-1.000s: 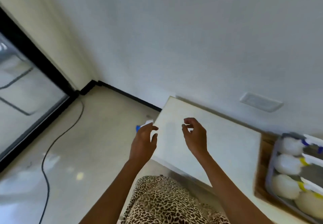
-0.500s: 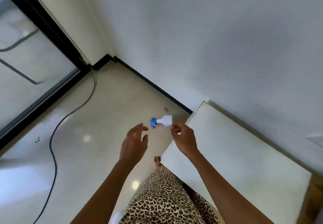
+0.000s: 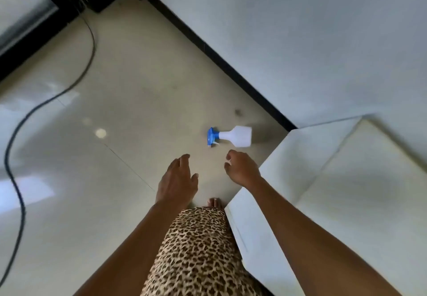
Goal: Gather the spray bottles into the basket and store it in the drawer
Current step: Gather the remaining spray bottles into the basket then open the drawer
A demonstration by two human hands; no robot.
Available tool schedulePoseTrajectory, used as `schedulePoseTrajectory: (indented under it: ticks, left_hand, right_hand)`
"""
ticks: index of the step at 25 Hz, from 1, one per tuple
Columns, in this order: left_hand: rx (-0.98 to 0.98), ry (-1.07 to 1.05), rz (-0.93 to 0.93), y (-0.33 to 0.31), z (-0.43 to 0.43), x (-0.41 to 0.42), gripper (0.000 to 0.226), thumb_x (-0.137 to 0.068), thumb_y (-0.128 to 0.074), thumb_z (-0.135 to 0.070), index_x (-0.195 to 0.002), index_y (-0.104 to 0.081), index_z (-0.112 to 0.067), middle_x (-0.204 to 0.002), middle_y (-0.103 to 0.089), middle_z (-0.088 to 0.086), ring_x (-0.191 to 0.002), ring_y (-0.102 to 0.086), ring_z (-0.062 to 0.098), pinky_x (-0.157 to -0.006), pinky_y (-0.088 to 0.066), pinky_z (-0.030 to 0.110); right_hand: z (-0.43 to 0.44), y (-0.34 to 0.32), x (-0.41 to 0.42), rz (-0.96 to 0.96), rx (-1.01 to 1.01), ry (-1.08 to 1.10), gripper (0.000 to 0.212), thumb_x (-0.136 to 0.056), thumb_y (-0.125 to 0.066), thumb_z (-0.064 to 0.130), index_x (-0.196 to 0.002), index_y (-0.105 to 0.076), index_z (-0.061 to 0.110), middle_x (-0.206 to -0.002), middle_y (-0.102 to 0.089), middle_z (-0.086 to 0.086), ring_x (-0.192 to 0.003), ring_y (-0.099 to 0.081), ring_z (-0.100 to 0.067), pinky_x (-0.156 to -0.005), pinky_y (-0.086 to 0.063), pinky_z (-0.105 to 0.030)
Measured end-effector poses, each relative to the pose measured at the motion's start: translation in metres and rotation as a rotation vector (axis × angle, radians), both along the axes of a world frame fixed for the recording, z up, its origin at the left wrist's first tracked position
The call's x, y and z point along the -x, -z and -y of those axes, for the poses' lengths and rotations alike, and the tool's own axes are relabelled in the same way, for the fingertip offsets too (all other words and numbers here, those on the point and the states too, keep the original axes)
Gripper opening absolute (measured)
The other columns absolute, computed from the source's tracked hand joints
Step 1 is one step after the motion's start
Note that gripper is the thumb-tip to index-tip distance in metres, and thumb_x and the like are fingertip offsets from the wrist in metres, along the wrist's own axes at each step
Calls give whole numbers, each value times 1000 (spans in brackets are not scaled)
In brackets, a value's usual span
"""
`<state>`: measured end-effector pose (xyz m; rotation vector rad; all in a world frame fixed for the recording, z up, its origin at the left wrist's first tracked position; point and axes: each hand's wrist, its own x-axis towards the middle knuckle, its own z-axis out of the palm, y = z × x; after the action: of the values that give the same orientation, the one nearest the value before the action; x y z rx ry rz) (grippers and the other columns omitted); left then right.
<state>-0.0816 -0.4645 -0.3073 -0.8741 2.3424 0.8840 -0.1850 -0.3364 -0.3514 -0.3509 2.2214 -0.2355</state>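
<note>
A glossy pale tiled floor (image 3: 111,101) fills most of the view, with bright light reflections on its left part. A white wall (image 3: 300,30) rises at the upper right, and a black baseboard (image 3: 226,62) runs diagonally along its foot. At the right stands a white counter (image 3: 360,180); its near corner reaches toward the middle of the picture, and its flat top is bare where it shows. In the upper left corner a black door frame (image 3: 34,30) borders a pane of glass. A black cable (image 3: 18,134) snakes across the floor along the left side.

At the bottom centre is a leopard-print garment (image 3: 198,254) worn by the person, with bare toes (image 3: 215,203) showing just beyond its hem. Both forearms stretch forward from the bottom edge.

The left hand (image 3: 176,180) is open, fingers spread loosely and palm down, holding nothing. The right hand (image 3: 242,167) is also empty, its fingers curled loosely inward and its wrist over the counter's corner.

The spray bottle (image 3: 231,136) lies on its side on the floor, just beyond both hands and near the counter's far corner by the baseboard. Its white body points right, and its blue trigger head (image 3: 211,136) points left. Neither hand touches it; the right hand is the closer of the two.
</note>
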Motion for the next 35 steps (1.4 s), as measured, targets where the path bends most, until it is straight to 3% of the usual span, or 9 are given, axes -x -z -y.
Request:
schedulePoseTrajectory:
  ticks: [5, 8, 12, 16, 20, 24, 29, 33, 35]
  left_hand:
    - [-10, 6, 70, 175, 29, -3, 56, -89, -51, -23, -136, -25, -10, -132, -47, 17, -122, -45, 33, -95, -42, 45]
    - [-12, -7, 56, 249, 37, -4, 57, -87, -53, -21, -136, -26, -10, -134, -46, 19, -121, -46, 36, -93, -43, 47]
    - [2, -14, -30, 297, 39, -6, 55, -87, -54, -17, -134, -29, -7, -135, -46, 19, -123, -45, 36, -92, -43, 48]
    - [-1, -19, -55, 301, 43, -9, 54, -88, -53, -16, -135, -28, -7, -141, -41, 15, -128, -40, 32, -95, -42, 46]
    - [-5, -33, -55, 257, 48, -5, 53, -88, -52, -20, -134, -29, -11, -142, -41, 13, -125, -43, 32, -93, -43, 45]
    - [-21, -20, -124, 170, 50, 7, 49, -87, -54, -21, -131, -34, -10, -138, -45, 13, -127, -42, 29, -95, -42, 42]
    - [-83, 5, -212, 24, 37, 31, 51, -84, -59, -30, -129, -39, -15, -137, -48, 8, -126, -44, 23, -97, -40, 35]
    - [-98, 92, -342, -127, 12, 54, 68, -78, -66, -39, -133, -33, -15, -141, -44, 5, -128, -43, 22, -97, -39, 32]
    - [-134, 150, -436, -196, -10, 59, 68, -73, -70, -39, -127, -38, -15, -135, -50, 5, -121, -48, 22, -90, -40, 25]
  right_hand:
    - [24, 160, 33, -150, -140, -245, 35, -90, -47, 12, -124, -45, 5, -127, -51, -15, -118, -48, -32, -93, -42, -39]
    - [28, 232, 51, -261, -198, -368, 39, -89, -50, 8, -127, -42, 3, -130, -48, -17, -120, -45, -34, -101, -35, -40]
    - [37, 285, 66, -381, -236, -518, 37, -87, -48, 0, -124, -43, -2, -127, -52, -21, -121, -45, -36, -113, -20, -42]
    - [44, 283, 68, -404, -245, -521, 29, -86, -48, -3, -115, -50, -5, -121, -57, -24, -115, -50, -38, -101, -33, -40]
    - [48, 233, 60, -412, -128, -360, 30, -84, -54, -1, -114, -51, -2, -119, -58, -20, -113, -51, -36, -92, -39, -40]
    - [59, 139, 51, -387, 94, 4, 29, -85, -60, 10, -113, -52, 4, -113, -61, -15, -107, -53, -32, -77, -45, -39]
    - [64, -22, 39, -367, 445, 371, 34, -77, -73, 20, -105, -58, 7, -99, -67, -10, -90, -60, -25, -69, -40, -25]
    - [42, -179, 32, -467, 555, 489, 47, -65, -82, 29, -102, -60, 8, -95, -69, -7, -86, -61, -24, -76, -52, -34]
    - [19, -249, 24, -555, 591, 572, 46, -62, -83, 36, -91, -60, 8, -82, -65, -3, -75, -58, -20, -66, -49, -30]
